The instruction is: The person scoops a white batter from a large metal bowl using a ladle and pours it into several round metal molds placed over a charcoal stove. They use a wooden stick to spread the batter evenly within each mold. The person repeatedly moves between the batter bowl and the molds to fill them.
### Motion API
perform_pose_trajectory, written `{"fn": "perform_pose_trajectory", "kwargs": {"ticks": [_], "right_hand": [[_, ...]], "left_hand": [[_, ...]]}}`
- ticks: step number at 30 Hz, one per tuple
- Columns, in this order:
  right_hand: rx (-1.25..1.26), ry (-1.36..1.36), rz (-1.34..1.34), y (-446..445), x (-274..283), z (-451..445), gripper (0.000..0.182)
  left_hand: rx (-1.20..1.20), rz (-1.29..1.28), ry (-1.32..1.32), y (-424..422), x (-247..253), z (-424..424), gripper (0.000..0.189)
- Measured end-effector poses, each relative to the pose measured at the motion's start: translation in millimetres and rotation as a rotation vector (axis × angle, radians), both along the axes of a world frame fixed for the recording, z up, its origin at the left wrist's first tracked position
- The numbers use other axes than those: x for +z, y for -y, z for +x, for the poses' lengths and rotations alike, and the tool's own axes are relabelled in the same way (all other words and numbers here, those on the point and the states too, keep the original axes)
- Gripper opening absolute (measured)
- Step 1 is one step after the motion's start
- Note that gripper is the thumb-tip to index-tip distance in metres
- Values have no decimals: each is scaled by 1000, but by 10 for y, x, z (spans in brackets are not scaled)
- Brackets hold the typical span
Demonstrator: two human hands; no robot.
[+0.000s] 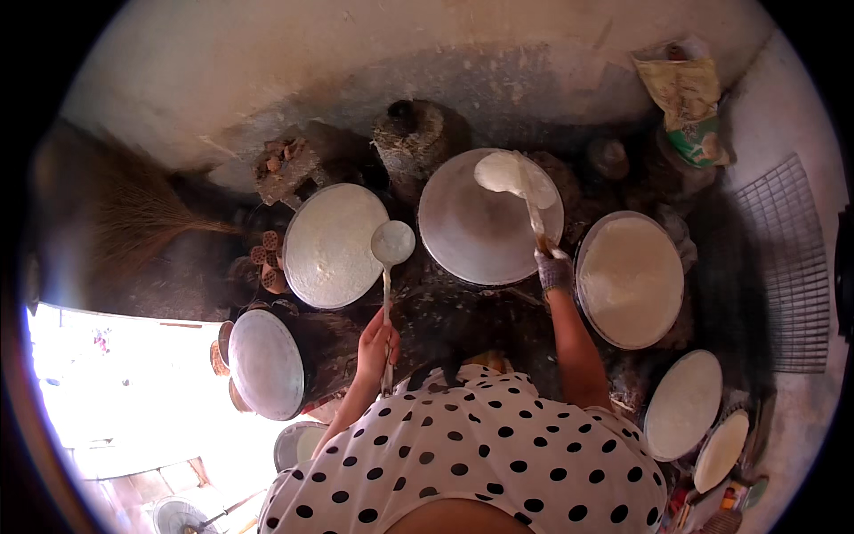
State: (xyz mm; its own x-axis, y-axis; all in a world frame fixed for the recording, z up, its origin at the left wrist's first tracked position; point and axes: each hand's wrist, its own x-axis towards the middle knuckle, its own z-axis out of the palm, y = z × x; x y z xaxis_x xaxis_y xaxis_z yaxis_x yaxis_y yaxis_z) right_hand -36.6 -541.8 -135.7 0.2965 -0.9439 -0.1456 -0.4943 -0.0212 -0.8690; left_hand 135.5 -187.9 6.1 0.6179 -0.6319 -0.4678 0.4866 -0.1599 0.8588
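My left hand (379, 347) grips the long handle of a ladle (393, 243), whose round bowl holds pale liquid over the right edge of a round griddle (333, 247) coated with pale batter. My right hand (555, 270), in a knitted glove, holds a batter-coated spreading tool (532, 207) by its handle. Its head lies over pale batter (499, 172) at the top of the middle round griddle (480, 233), most of which is bare. Just right of the gloved hand stands another round griddle (630, 280) covered by a pale layer.
More round pans stand at lower left (265, 364) and lower right (684, 406). A twig broom (147, 213) and perforated briquettes (268, 257) lie at left. Along the wall are a clay-like stove (408, 137) and a printed sack (684, 93). A wire grid (790, 267) leans at right.
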Motion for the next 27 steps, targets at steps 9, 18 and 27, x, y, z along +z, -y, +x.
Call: {"fn": "perform_pose_trajectory", "kwargs": {"ticks": [9, 18, 27], "right_hand": [[302, -130, -138, 1065, -452, -318, 40], [528, -124, -13, 985, -145, 32, 42], [578, -218, -140, 1083, -67, 24, 54]], "left_hand": [[3, -151, -171, 116, -183, -394, 40], [144, -130, -217, -19, -170, -755, 40], [187, -70, -224, -23, -197, -1013, 43]]}}
